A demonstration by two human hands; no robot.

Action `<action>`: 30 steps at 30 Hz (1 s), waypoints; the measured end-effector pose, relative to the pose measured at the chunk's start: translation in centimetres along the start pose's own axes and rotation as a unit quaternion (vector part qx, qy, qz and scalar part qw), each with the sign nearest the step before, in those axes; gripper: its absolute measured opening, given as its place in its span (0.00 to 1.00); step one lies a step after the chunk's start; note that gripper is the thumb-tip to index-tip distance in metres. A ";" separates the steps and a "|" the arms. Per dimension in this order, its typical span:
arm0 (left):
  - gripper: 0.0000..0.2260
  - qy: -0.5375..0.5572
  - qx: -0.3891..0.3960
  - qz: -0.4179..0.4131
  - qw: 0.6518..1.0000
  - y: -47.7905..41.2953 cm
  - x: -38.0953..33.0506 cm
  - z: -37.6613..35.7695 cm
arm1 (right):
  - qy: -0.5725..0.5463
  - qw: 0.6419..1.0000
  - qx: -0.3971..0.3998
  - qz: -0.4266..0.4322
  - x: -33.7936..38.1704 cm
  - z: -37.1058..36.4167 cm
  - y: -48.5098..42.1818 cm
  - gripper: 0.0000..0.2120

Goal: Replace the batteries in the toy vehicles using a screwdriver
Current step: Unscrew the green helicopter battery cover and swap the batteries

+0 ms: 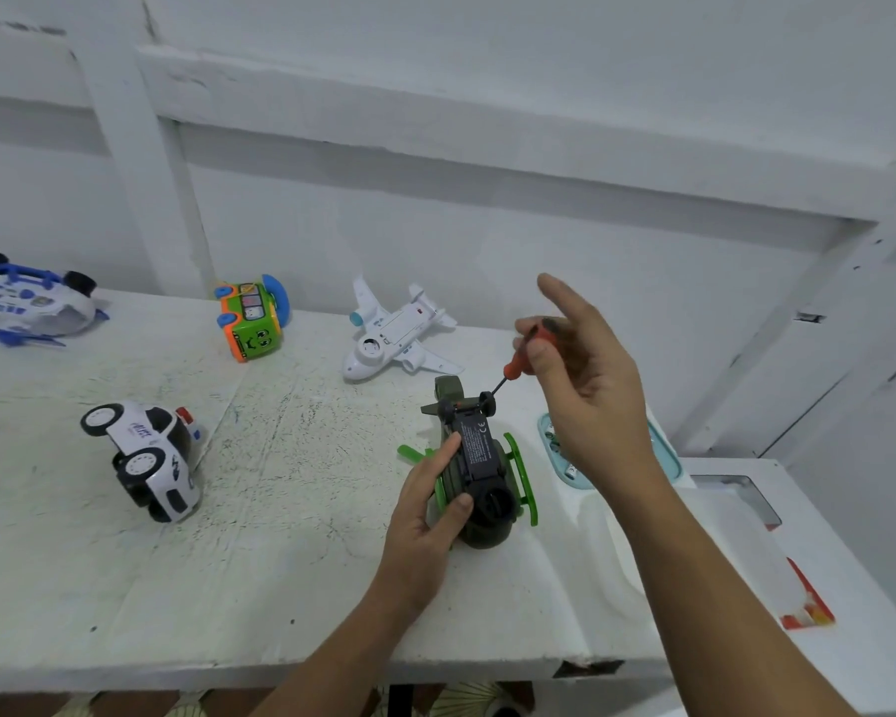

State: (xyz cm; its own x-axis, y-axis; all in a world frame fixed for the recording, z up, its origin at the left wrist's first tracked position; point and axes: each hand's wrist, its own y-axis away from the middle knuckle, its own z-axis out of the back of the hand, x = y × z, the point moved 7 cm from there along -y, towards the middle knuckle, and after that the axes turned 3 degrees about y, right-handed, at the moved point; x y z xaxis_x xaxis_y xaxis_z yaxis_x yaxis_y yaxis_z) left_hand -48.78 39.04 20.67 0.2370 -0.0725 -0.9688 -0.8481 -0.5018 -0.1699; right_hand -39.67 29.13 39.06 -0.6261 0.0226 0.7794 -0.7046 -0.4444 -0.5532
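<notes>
A dark green toy helicopter (pixel 479 473) with bright green skids lies upside down on the white table (pixel 291 489), its black battery cover facing up. My left hand (pixel 428 509) grips its left side, thumb on the belly. My right hand (pixel 585 385) pinches the orange handle of a small screwdriver (pixel 518 362), forefinger raised; the dark tip points down at the helicopter's rear, near its small wheels.
A black-and-white police car (pixel 148 460) lies on its side at the left. At the back lie a blue-white helicopter (pixel 32 300), a green-orange toy bus (pixel 252 318) and a white plane (pixel 397 333). A teal tray (pixel 665 458) with small parts sits behind my right wrist, beside white packaging (pixel 704 540).
</notes>
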 end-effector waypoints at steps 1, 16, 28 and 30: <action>0.24 -0.002 0.001 -0.001 1.000 0.0 0.0 0.0 | -0.004 1.000 0.009 -0.008 -0.1 -0.1 -0.1 0.18; 0.24 -0.013 0.009 -0.008 1.000 0.1 -0.6 -0.2 | -0.013 0.999 0.028 -0.008 0.1 -0.4 -0.5 0.13; 0.23 -0.019 0.007 -0.007 1.000 0.0 -0.3 -0.1 | -0.031 0.998 0.035 -0.031 -0.1 -0.5 -0.6 0.12; 0.23 -0.018 0.007 -0.006 1.000 0.0 -0.2 -0.1 | 0.006 0.999 0.040 -0.019 -0.2 -0.6 -0.6 0.09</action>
State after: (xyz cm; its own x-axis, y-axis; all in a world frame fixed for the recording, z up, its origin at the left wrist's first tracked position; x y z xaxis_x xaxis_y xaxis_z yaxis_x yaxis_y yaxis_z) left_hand -48.76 38.95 20.88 0.2296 -0.0360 -0.9726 -0.8520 -0.4906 -0.1829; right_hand -39.34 29.89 39.05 -0.6040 0.0518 0.7953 -0.6994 -0.5128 -0.4978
